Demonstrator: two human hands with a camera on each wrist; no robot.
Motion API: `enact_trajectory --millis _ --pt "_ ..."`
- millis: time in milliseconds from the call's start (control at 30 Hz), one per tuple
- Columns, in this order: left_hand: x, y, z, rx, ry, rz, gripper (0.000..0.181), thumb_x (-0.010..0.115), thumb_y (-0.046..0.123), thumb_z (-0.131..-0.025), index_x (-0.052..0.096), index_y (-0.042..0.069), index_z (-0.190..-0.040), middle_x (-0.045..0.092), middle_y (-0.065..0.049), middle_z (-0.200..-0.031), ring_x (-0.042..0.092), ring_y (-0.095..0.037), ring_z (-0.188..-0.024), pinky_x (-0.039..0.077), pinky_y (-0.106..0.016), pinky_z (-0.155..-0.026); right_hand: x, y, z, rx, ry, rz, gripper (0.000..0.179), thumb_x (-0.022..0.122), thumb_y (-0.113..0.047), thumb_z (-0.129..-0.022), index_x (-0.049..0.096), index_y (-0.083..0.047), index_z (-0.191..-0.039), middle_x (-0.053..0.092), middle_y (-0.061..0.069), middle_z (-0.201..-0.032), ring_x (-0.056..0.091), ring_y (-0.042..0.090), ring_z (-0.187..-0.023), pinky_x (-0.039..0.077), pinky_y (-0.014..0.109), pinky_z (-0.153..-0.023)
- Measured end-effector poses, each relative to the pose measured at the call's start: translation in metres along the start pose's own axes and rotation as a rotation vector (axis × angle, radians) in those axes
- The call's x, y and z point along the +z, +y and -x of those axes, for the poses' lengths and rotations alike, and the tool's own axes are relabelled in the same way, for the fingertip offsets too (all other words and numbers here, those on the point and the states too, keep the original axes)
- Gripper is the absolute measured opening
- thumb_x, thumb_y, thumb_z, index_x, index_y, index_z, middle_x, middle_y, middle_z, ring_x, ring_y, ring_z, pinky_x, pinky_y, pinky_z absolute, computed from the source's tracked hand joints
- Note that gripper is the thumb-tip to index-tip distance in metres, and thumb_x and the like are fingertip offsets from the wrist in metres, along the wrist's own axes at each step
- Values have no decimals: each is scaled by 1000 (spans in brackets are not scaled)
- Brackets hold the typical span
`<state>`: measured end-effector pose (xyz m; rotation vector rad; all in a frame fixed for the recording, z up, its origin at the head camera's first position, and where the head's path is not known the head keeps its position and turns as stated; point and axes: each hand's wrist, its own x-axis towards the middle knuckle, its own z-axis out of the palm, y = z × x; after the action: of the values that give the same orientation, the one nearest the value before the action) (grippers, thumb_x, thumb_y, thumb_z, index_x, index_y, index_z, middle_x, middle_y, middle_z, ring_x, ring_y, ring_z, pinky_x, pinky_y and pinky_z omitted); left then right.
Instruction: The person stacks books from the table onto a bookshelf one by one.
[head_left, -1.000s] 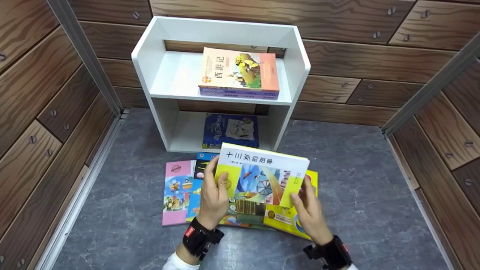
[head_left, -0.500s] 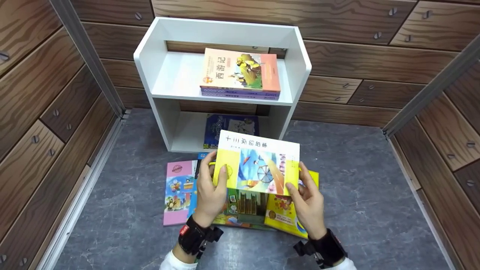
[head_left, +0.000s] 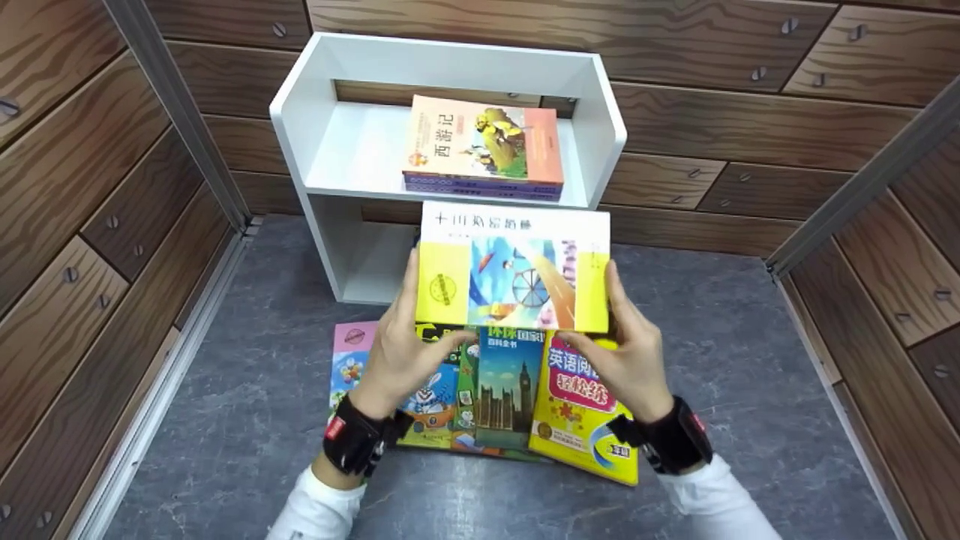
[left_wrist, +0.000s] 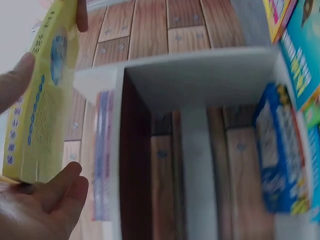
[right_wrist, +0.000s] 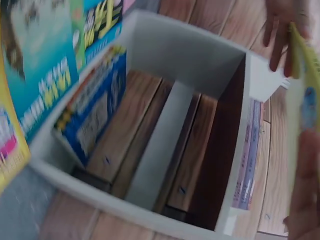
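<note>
A white-and-yellow paperback book with a wheel picture on its cover is held up in front of the bookshelf. My left hand grips its left side, fingers along the edge and thumb near the lower corner. At the opposite side my right hand grips it the same way. In the left wrist view the yellow spine of the book shows between thumb and fingers. The right wrist view catches only part of the book, at its right edge. The undersides of the hands are hidden in the head view.
The white bookshelf holds a stack of books on its upper shelf and a blue book on the lower. On the floor lie several books, including a yellow workbook, a teal encyclopedia and a pink book.
Both hands have raised the book and moved it forward toward the shelf. It now covers the lower shelf's front and uncovers more of the floor books.
</note>
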<state>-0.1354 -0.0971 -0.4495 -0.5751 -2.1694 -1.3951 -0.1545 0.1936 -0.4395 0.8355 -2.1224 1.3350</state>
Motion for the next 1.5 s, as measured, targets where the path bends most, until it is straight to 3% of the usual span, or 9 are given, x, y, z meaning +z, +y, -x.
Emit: enact_trajectory --millis 200,467,667,767,900,1033,1133,1233,1500 --pt "-19 -5 -39 115 5 -80 102 84 16 -89 20 -12 -162 24 -30 -171 50 -39 -147 48 -46 -121 -2 8 -38 -72 -24 265 103 89 -1 -76 27 15 -157 52 34 -152 65 45 -127 54 24 -109" --pt "-35 -22 -89 138 14 -287 87 80 39 -91 42 -3 -157 36 -30 -166 47 -43 -150 38 -57 -126 5 19 -83 -8 -40 352 95 81 -28 -92 27 11 -160 50 33 -155 58 46 -137 51 54 -116" --pt "-42 -39 -109 95 6 -339 98 55 70 -92 42 -2 -158 39 -28 -166 41 -44 -155 31 -62 -129 17 29 -106 106 -131 369 99 56 -63 -100 22 3 -166 41 30 -164 49 45 -147 42 55 -124" --pt "-42 -45 -116 42 -31 -334 103 48 76 -90 39 1 -160 36 -26 -168 37 -43 -157 28 -60 -131 20 34 -112 137 -141 380 95 62 -55 -102 21 1 -166 40 28 -165 48 45 -149 40 55 -125" --pt "-42 -52 -124 -23 -89 -321 94 57 66 -95 36 6 -163 31 -21 -172 37 -41 -157 32 -55 -130 21 37 -118 187 -126 378 91 72 -40 -100 23 -2 -167 46 28 -162 52 45 -144 42 55 -123" --pt "-46 -58 -129 -38 -95 -324 83 71 51 -97 40 9 -162 32 -17 -173 49 -39 -149 51 -52 -115 22 40 -123 222 -144 383 92 72 -44 -99 23 -9 -168 50 28 -158 55 45 -140 44 57 -120" --pt "-51 -63 -131 -22 -98 -343 79 75 49 -96 45 11 -159 36 -15 -171 66 -39 -124 59 -49 -90 21 44 -125 217 -164 403 90 69 -46 -101 22 -11 -169 51 27 -158 55 43 -138 45 58 -118" --pt "-55 -65 -132 -9 -127 -366 75 73 50 -97 45 15 -158 37 -13 -169 69 -37 -100 57 -47 -73 17 45 -126 216 -185 432 88 64 -44 -101 21 -12 -169 52 27 -157 54 43 -138 45 59 -117" --pt "-62 -62 -136 -29 -148 -421 64 62 49 -104 45 24 -160 41 -9 -164 59 -31 -71 48 -41 -60 14 44 -135 266 -183 476 79 58 -41 -101 29 -12 -167 57 36 -147 62 53 -127 51 63 -110"
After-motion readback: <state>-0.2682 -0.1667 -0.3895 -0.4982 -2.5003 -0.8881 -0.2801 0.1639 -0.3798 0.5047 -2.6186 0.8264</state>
